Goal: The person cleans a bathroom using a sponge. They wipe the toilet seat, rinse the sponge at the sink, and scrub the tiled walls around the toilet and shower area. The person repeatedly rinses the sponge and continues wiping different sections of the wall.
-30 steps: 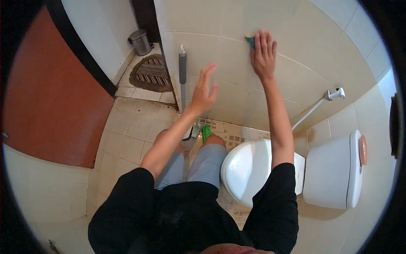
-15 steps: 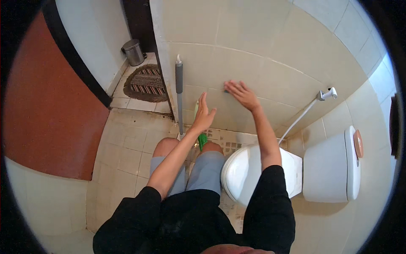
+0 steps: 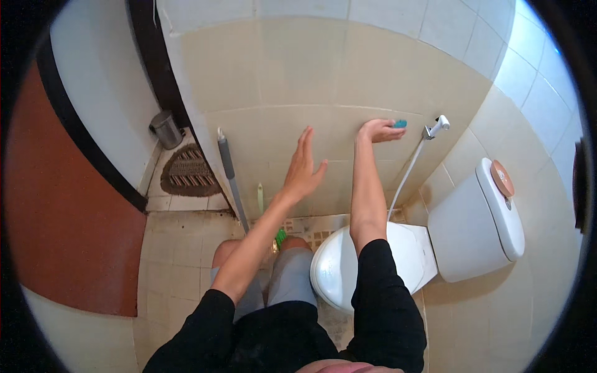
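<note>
My right hand (image 3: 379, 131) is raised near the tiled wall, left of the white bidet sprayer (image 3: 442, 124). A small teal piece (image 3: 400, 124) shows past its fingertips, held in closed fingers; its kind is too small to make out. My left hand (image 3: 303, 173) hovers in front of the wall with its fingers stretched and thumb apart, holding nothing. Below it, a green-bristled brush (image 3: 281, 236) stands by my knees, and a pale green handle (image 3: 260, 195) leans against the wall. The wall (image 3: 249, 118) is beige tile, with white tile above.
The white toilet (image 3: 333, 267) stands right of my legs, its tank (image 3: 471, 226) bearing a round pinkish-brown dish (image 3: 502, 178). A grey-handled pole (image 3: 227, 163) leans at the doorway. Beyond are a doormat (image 3: 186, 171) and a metal bin (image 3: 166, 129). A red-brown door (image 3: 74, 205) is at left.
My view has shifted right and up. My right hand has moved right along the wall and turned, so the teal piece now shows. My left hand stays open and raised.
</note>
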Motion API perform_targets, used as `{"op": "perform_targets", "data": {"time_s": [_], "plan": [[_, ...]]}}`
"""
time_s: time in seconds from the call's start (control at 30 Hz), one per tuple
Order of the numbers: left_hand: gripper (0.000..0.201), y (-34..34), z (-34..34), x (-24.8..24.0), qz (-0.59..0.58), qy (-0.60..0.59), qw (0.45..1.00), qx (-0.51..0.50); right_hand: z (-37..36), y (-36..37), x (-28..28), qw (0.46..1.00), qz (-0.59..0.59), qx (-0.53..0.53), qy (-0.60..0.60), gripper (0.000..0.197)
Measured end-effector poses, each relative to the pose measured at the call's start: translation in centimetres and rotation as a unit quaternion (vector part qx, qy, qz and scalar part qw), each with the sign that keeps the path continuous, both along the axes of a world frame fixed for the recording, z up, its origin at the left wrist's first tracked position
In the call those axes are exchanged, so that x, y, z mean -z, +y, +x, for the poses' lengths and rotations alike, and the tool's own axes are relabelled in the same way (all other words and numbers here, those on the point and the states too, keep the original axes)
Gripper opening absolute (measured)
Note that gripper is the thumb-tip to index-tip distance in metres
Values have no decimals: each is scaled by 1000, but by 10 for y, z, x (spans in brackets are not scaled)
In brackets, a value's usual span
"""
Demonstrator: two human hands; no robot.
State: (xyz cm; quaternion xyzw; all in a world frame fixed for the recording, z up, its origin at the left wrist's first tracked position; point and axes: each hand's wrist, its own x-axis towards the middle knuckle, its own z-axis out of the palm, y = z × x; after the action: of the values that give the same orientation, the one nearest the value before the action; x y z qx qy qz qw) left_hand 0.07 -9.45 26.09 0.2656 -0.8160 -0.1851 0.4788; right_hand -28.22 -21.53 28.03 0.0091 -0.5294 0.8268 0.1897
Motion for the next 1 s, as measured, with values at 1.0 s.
{"op": "perform_targets", "data": {"time_s": [1.0], "plan": [[86, -146, -44, -195, -452, -123, 847, -251, -229, 37, -203, 993, 76, 55, 65, 63]]}}
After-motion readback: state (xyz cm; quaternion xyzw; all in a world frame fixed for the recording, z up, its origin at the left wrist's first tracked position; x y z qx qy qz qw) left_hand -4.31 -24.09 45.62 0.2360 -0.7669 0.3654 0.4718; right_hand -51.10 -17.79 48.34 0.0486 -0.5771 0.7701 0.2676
